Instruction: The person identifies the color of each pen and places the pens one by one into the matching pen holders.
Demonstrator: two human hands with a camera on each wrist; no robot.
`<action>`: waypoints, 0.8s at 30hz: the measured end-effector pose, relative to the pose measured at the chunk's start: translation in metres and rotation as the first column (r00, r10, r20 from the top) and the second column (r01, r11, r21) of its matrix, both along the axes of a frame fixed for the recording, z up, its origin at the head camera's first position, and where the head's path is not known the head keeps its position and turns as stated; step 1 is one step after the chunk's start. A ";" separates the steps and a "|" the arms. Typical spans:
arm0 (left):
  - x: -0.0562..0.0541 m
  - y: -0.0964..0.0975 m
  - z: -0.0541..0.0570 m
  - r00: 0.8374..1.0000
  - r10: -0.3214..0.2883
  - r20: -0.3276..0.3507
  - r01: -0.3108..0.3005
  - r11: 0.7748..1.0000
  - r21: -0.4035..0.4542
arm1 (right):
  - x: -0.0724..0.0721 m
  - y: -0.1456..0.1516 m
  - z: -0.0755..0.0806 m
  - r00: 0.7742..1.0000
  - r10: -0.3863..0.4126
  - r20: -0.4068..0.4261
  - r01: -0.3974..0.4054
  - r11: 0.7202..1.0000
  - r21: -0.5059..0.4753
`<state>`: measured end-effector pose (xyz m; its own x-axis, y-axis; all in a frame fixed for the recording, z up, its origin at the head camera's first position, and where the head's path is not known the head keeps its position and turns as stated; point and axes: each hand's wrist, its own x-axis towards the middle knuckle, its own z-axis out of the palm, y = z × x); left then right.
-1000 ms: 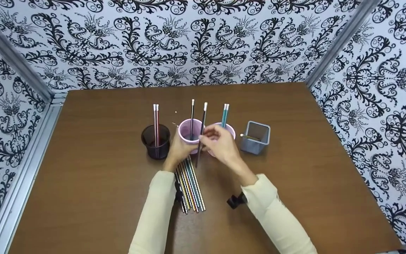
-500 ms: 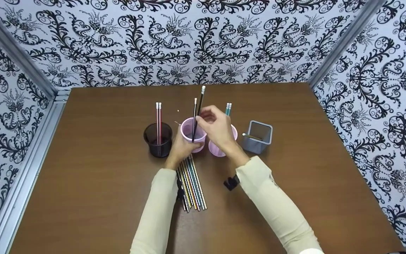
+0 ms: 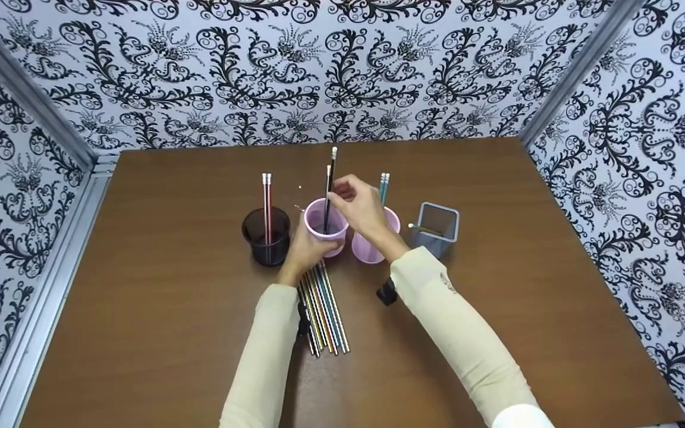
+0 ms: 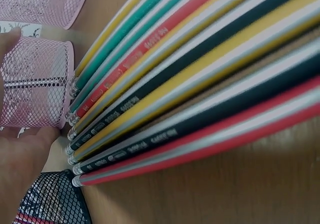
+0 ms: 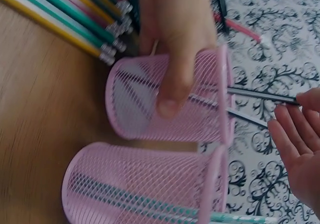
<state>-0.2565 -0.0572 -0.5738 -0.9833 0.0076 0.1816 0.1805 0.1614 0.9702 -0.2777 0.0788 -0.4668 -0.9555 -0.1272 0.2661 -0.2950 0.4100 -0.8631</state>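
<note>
In the head view, my left hand (image 3: 304,249) grips a pink mesh pencil cup (image 5: 200,119) by its side, with the thumb across the front wall. My right hand (image 3: 359,205) pinches a black pencil (image 3: 333,159) between thumb and fingers above that cup. The pencil's lower part is inside the cup, beside another black pencil (image 3: 326,184) standing there. Both have white eraser ends up. Under my left wrist lies a bundle of striped pencils (image 4: 150,84) in red, black, yellow and green.
Left of the hands stands a black mesh cup (image 3: 252,233) with red pencils (image 3: 267,202). To the right are a second pink cup (image 3: 368,249) with teal pencils (image 3: 384,183) and a grey square mesh holder (image 3: 431,245) with one pencil leaning in it. A patterned wall rises behind the table.
My right hand has brought the black pencil from in front of the pink cup up over its rim and lowered it inside. The left hand has kept its grip on the cup.
</note>
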 end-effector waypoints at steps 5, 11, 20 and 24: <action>0.000 -0.001 0.001 1.000 -0.010 0.003 0.010 1.000 0.000 | -0.008 0.003 -0.008 0.998 0.011 0.056 -0.014 0.998 0.066; -0.002 -0.003 0.000 0.999 -0.031 -0.007 0.032 0.999 0.029 | -0.012 0.003 -0.016 0.992 0.026 0.125 -0.049 0.983 0.177; -0.002 -0.001 -0.003 0.999 -0.043 -0.006 0.043 0.998 0.035 | -0.012 0.003 -0.026 0.999 -0.040 -0.013 0.042 0.930 0.365; -0.001 -0.002 -0.002 1.000 -0.028 -0.005 0.028 1.000 0.003 | -0.010 0.001 -0.028 0.998 -0.059 -0.033 0.067 0.908 0.414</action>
<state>-0.2577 -0.0591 -0.5756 -0.9818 0.0344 0.1866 0.1896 0.1531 0.9698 -0.2878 0.0801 -0.4952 -0.9604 -0.1701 0.2206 -0.2716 0.7477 -0.6059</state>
